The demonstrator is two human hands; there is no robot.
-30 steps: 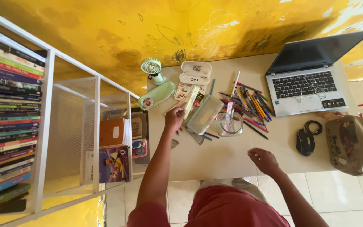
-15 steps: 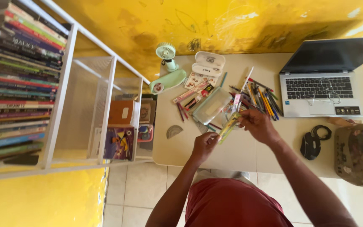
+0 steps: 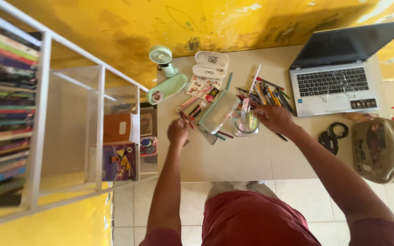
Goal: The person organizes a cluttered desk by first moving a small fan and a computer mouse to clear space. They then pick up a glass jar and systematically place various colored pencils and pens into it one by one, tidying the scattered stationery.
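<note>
My left hand hovers knuckles-up over the table's left part, fingers curled, just below some red pens. Whatever is under the palm is hidden. My right hand rests on the table beside a clear glass cup, its fingertips at the cup's rim. A yellow packet stands in the cup with a few other sticks. A heap of coloured pens and pencils lies just beyond the right hand. A translucent pencil pouch lies between the two hands.
An open laptop stands at the back right, with a black mouse and an olive bag nearer me. A white glasses case, mint fan and green case sit at the back. A white wire shelf with books stands left.
Both hands held the yellow packet above the table's front; now it stands in the cup. My left hand has gone left to the red pens, my right stays by the cup.
</note>
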